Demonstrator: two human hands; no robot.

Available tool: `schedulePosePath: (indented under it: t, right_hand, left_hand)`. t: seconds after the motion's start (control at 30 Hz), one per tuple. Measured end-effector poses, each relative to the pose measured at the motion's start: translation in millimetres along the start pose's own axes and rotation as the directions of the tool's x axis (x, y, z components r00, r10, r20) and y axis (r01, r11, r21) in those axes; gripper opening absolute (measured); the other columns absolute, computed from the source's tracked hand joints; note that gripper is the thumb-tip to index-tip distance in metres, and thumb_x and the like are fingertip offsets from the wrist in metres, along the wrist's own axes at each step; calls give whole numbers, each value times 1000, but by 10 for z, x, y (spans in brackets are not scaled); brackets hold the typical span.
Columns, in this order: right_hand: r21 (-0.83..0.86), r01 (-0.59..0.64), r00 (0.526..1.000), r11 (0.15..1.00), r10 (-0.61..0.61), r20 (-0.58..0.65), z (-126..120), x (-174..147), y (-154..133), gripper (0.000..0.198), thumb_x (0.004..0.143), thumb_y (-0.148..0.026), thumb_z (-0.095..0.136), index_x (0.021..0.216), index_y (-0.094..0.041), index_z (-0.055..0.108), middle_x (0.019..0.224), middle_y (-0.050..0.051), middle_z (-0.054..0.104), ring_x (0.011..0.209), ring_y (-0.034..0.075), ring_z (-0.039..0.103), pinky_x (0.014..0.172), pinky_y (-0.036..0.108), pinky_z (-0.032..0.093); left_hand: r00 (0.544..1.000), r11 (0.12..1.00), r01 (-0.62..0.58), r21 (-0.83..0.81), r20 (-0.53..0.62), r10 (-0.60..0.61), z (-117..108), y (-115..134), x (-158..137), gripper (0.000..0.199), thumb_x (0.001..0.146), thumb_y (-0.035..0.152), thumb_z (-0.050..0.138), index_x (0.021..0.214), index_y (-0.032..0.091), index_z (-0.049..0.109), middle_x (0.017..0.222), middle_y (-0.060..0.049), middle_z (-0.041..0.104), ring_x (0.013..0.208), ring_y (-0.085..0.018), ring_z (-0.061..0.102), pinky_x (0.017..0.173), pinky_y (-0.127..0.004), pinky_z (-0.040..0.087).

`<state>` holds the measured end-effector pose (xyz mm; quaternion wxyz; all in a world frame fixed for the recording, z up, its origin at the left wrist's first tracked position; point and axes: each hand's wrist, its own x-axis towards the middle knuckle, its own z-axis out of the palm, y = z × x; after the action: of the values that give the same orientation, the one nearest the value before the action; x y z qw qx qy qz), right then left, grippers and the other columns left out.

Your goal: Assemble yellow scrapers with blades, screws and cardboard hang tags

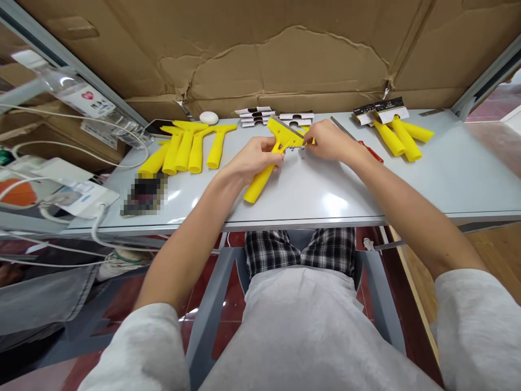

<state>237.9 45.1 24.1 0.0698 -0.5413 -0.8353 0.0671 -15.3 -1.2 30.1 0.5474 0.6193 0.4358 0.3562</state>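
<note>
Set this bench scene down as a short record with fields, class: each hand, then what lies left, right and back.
Left hand: holds a yellow scraper near its neck
Right hand: at the right end of that scraper's head; exact grip unclear
Left: row of yellow handles; clear bottle
Right: red-handled tool; three yellow scraper handles by black packaging cards
Back: black-and-white cards

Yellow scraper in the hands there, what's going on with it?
A person seated at a table grips the scraper by its handle in the left hand. The right hand has its fingers at one end of the scraper's head; whether they pinch anything can't be made out. More yellow scrapers lie to the left, and a few with black cards lie to the right.
</note>
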Motion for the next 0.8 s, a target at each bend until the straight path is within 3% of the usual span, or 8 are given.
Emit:
schedulePosePath:
  t: [0.13, 0.43, 0.53, 0.63, 0.8]
  right_hand:
    - [-47, -44, 999, 998, 44, 1, 62, 9, -57, 37, 111, -27, 62, 131, -18, 92, 136, 16, 81, 126, 27, 75, 110, 35, 58]
    - [-3, -35, 999, 999, 35, -40, 52, -10, 18, 42, 109, -29, 58, 133, -15, 90, 137, 14, 81, 125, 24, 72, 118, 39, 58]
    - [83, -29, 993, 996, 38, -109, -31, -74, 58, 44, 113, -35, 56, 133, -18, 90, 138, 12, 81, 125, 23, 73, 125, 40, 58]
    - [213, -43, 982, 976, 80, -170, -148, -184, 70, 49, 116, -52, 57, 135, -21, 89, 137, 12, 82, 125, 23, 74, 127, 41, 61]
    - [413, 39, 975, 910, 57, -217, -221, -284, 42, 55, 111, -69, 68, 129, -21, 88, 133, 13, 82, 125, 24, 75, 114, 41, 66]
  left_hand:
    - [995, 976, 90, -199, 54, -81, -25, -22, 13, 32, 53, 5, 82, 82, 15, 73, 86, 0, 68, 71, -11, 58, 59, -26, 44]
    - [987, 943, 148, -299, 110, -120, -85, -51, -18, 33, 59, -3, 79, 87, 14, 74, 85, 0, 69, 68, -9, 59, 56, -25, 44]
    - [985, 943, 159, -293, 109, -132, -76, -49, -25, 31, 60, -3, 80, 85, 14, 73, 87, -1, 68, 68, -8, 58, 57, -25, 44]
    - [986, 941, 154, -300, 113, -125, -65, -41, -35, 32, 58, -1, 82, 83, 14, 72, 86, -1, 68, 68, -9, 57, 56, -25, 44]
    - [986, 944, 141, -297, 128, -107, -60, -33, -41, 32, 58, 0, 83, 86, 15, 73, 86, 0, 67, 68, -8, 56, 57, -25, 44]
